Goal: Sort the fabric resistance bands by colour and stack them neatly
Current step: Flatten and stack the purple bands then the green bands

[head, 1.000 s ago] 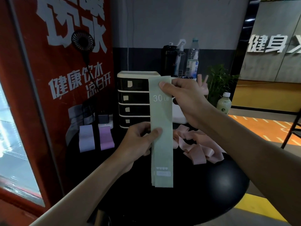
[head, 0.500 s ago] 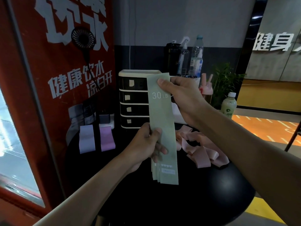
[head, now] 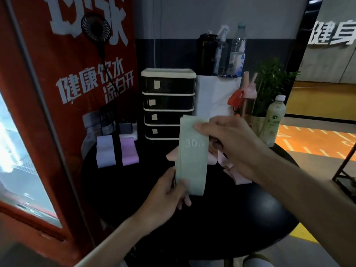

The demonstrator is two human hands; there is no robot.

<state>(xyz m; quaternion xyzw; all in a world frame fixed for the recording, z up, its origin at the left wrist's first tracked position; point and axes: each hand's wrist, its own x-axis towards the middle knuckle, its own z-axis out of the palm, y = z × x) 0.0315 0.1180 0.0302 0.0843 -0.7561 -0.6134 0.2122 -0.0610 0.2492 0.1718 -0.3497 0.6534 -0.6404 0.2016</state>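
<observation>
Two grips on the green bands [head: 192, 160], frame centre, held up off the black tabletop [head: 212, 234]. Long axis runs close to vertical in the frame: upper end points toward the drawer unit [head: 167, 103], lower end points back at you. The printed "30" reads upright near the upper end, flat face turned to the camera. The lower left edge looks layered; you can't count the layers.

Your right grip [head: 231, 147] is clamped on the upper right corner, thumb across the front, fingers curled behind. Your left grip [head: 165, 193] is clamped on the lower left edge, thumb on the front face, fingertips wrapped round the back and showing under the bottom end.

Left of centre, a lilac band [head: 105, 151] and a purple band [head: 129, 151] lie flat on the tabletop, side by side but apart, long axes running away from you. The pink bands [head: 238, 176] sit in a loose heap right of centre, mostly hidden behind your right forearm and the green bands.

A pale green bottle [head: 274, 120] stands at the right rim of the tabletop. A small black fan [head: 95, 27] hangs on the red panel, upper left.
</observation>
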